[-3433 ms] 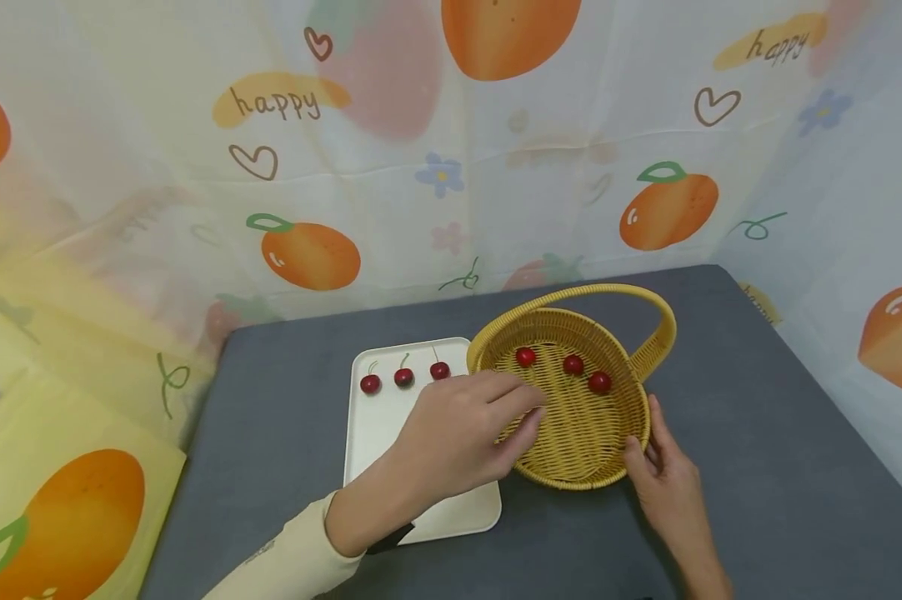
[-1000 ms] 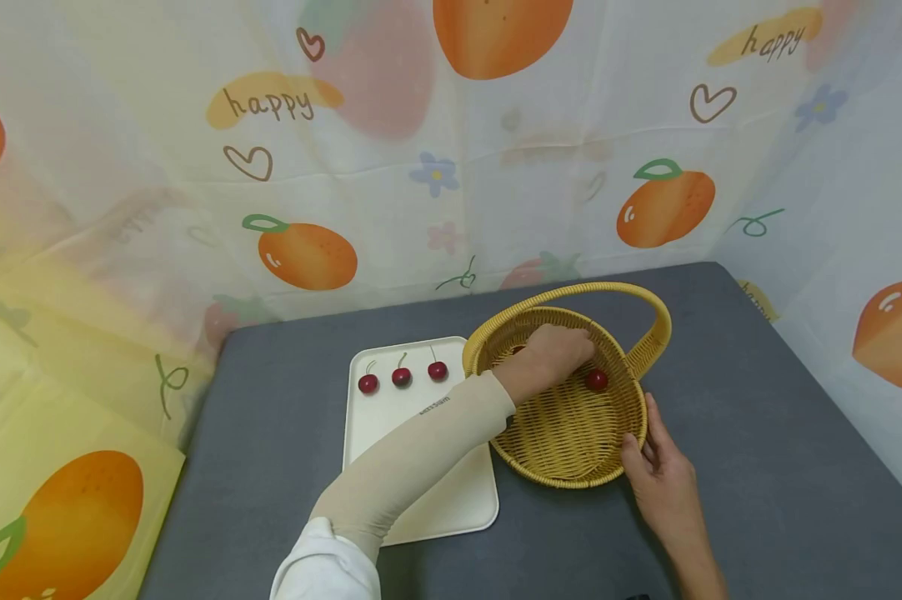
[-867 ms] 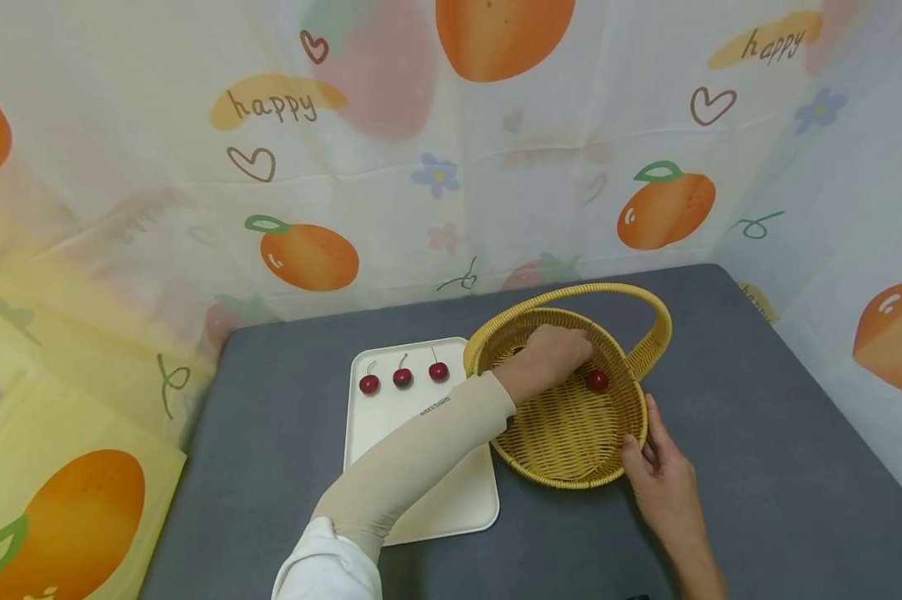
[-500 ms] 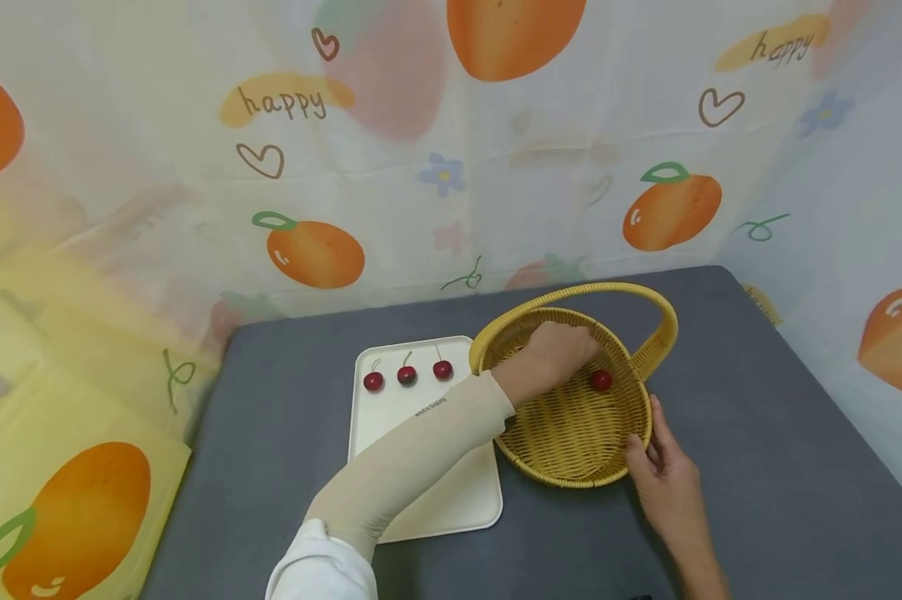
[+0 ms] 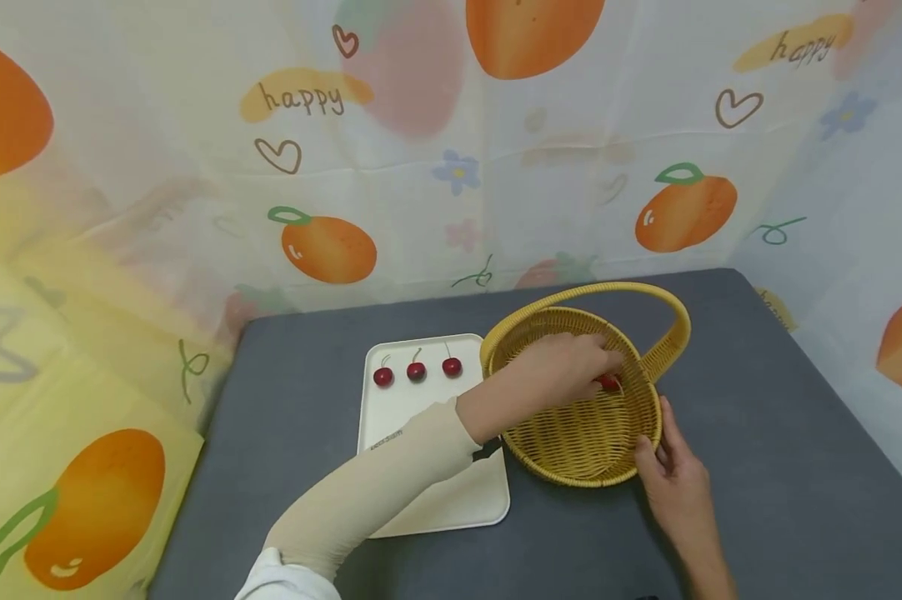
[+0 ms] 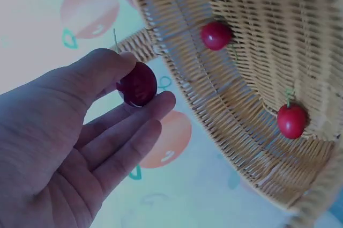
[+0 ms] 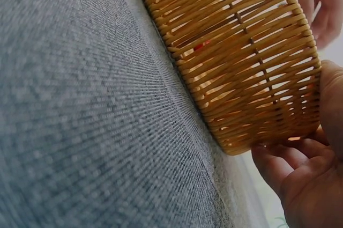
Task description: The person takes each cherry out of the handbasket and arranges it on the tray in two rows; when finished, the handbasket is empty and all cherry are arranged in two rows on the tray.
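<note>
My left hand (image 5: pixel 567 371) is over the yellow wicker basket (image 5: pixel 571 442). In the left wrist view its thumb and fingers pinch a dark red cherry (image 6: pixel 138 84) with a thin stem, held above the basket's rim. Two brighter red cherries, one nearer the side (image 6: pixel 216 36) and one farther along (image 6: pixel 292 120), lie inside the basket. My right hand (image 5: pixel 676 479) grips the basket's near right rim, thumb on the edge and fingers against the outside. In the right wrist view, those fingers (image 7: pixel 273 166) touch the woven wall near its base.
A white rectangular tray (image 5: pixel 458 504) lies left of the basket, partly under my left forearm. Three stemmed cherries stand in a row along its far end, the middle one (image 5: pixel 417 371) among them. The basket's handle (image 5: pixel 593 290) arches over its far side. Grey cloth (image 5: pixel 293 433) covers the table.
My left hand has gone from the basket's left edge down inside it, then drawn back slightly toward me, now pinching a cherry. My right hand keeps its grip on the rim.
</note>
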`<state>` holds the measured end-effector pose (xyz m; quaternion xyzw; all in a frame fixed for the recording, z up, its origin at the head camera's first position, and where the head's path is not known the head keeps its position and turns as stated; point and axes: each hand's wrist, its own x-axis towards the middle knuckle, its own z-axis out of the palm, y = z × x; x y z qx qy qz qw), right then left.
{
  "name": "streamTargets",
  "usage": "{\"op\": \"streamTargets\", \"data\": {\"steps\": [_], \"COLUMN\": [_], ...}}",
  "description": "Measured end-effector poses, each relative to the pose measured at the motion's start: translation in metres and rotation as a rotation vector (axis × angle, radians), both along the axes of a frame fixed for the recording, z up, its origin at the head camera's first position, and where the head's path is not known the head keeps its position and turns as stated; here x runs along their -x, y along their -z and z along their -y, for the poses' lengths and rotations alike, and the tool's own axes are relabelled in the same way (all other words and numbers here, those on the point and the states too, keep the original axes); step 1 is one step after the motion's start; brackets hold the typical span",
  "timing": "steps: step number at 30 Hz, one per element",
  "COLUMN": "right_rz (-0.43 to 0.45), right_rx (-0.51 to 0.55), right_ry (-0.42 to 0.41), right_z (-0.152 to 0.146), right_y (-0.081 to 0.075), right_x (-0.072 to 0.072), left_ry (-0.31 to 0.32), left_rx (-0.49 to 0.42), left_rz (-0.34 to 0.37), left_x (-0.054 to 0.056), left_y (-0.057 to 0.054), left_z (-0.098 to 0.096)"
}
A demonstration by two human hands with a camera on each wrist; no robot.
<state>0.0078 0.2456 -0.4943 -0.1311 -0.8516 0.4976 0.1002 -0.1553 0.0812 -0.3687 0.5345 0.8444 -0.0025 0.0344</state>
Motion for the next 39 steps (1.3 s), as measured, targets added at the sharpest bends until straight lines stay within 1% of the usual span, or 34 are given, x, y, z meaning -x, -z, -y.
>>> {"op": "streamTargets", "data": {"steps": [3, 7, 10, 14, 18, 20, 22, 26, 28, 31, 36, 39], "right_rz": [-0.001, 0.002, 0.003, -0.011, -0.006, -0.002, -0.002, -0.012, -0.018, -0.022, 0.012, 0.035], "right_rx": [0.007, 0.015, 0.022, 0.021, 0.015, 0.013, 0.013, 0.010, 0.023, 0.028, 0.013, 0.016], "right_ry": [0.010, 0.019, 0.017, 0.023, 0.024, 0.021, 0.020, 0.022, 0.020, 0.026, 0.040, 0.037], "right_z": [0.000, 0.002, 0.002, -0.001, -0.001, 0.000, 0.001, 0.003, 0.002, 0.001, 0.002, 0.003], "right_y": [0.001, 0.000, -0.002, -0.002, -0.001, 0.000, -0.001, -0.001, -0.002, -0.003, -0.002, -0.001], "right_x": [0.000, 0.000, -0.001, -0.002, -0.002, -0.002, -0.002, -0.001, -0.001, -0.001, -0.001, 0.000], "left_ry": [-0.011, -0.050, -0.071, -0.087, -0.122, -0.154, -0.200, -0.297, -0.331, -0.367, -0.441, -0.477], "left_rx": [-0.062, -0.104, -0.133, -0.166, -0.199, -0.228, -0.274, -0.392, -0.444, -0.497, -0.506, -0.499], "left_rz": [0.061, 0.091, 0.095, 0.101, 0.085, 0.078, 0.077, 0.085, 0.064, 0.011, -0.057, -0.097], "left_x": [-0.009, -0.020, -0.030, -0.041, -0.053, -0.061, -0.070, -0.087, -0.093, -0.099, -0.103, -0.101], "left_y": [-0.002, -0.002, 0.000, 0.001, 0.005, 0.009, 0.013, 0.022, 0.028, 0.037, 0.054, 0.061], "left_z": [0.018, 0.043, 0.059, 0.072, 0.089, 0.102, 0.119, 0.156, 0.172, 0.193, 0.220, 0.233]}}
